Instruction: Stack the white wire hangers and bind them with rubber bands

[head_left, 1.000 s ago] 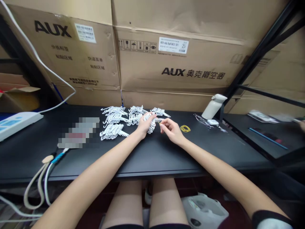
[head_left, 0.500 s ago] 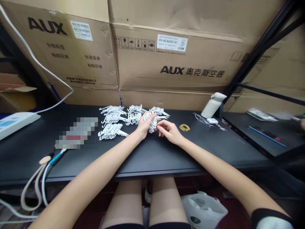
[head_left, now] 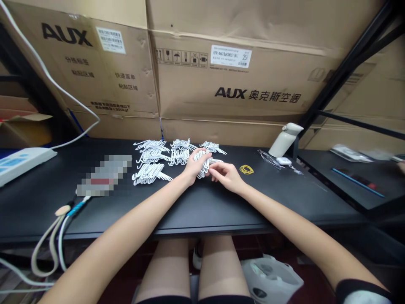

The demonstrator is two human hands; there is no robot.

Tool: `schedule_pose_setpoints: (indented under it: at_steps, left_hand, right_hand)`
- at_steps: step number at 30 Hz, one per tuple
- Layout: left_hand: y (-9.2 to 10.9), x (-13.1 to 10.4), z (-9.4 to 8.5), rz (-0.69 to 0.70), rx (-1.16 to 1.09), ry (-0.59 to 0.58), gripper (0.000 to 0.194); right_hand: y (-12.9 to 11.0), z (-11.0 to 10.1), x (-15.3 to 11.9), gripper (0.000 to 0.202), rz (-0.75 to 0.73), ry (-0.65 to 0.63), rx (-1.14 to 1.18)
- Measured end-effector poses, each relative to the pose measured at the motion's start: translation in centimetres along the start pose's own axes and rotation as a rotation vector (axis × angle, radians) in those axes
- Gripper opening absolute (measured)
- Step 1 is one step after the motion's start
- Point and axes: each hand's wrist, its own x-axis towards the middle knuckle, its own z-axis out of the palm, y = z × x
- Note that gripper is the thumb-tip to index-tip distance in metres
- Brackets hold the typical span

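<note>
White bent hooks lie in several bundles on the black table, among them a front-left bundle (head_left: 148, 174), a middle bundle (head_left: 179, 157) and a back-right bundle (head_left: 212, 146). My left hand (head_left: 193, 166) is wrapped round another bundle of white hooks (head_left: 201, 164), thumb on top. Close against its right side, my right hand (head_left: 226, 175) has its fingers curled and pinched near the straight ends; what they hold is too small to make out. Yellow rubber bands (head_left: 246, 169) lie to the right of my right hand.
A white bottle (head_left: 284, 140), glasses (head_left: 268, 158) and a small white case (head_left: 284, 161) stand or lie at the right. At the left are a blurred-out flat object (head_left: 106, 175) and a white power strip (head_left: 23, 162). Cardboard boxes (head_left: 190, 97) line the back.
The view has shifted slightly. The held bundle has tilted a little between my hands, and my left hand still grips it. My right hand stays beside it with fingers bent.
</note>
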Motion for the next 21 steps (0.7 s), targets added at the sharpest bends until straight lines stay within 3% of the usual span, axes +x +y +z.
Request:
schedule_pose_setpoints:
  at_steps: [5, 12, 21]
  left_hand:
    - [0.1, 0.3, -0.1, -0.01, -0.043, 0.02, 0.033]
    - [0.9, 0.2, 0.1, -0.078, -0.148, 0.005, 0.024]
    - [1.5, -0.3, -0.3, -0.267, -0.035, -0.299, 0.02]
  right_hand:
    - [-0.7, -0.2, 0.0, 0.023, -0.001, 0.114, 0.014]
    - [-0.6, -2.1, 0.6, 0.025, -0.019, 0.268, -0.048]
    - [-0.2, -2.9, 0.6, 0.025, -0.041, 0.295, -0.159]
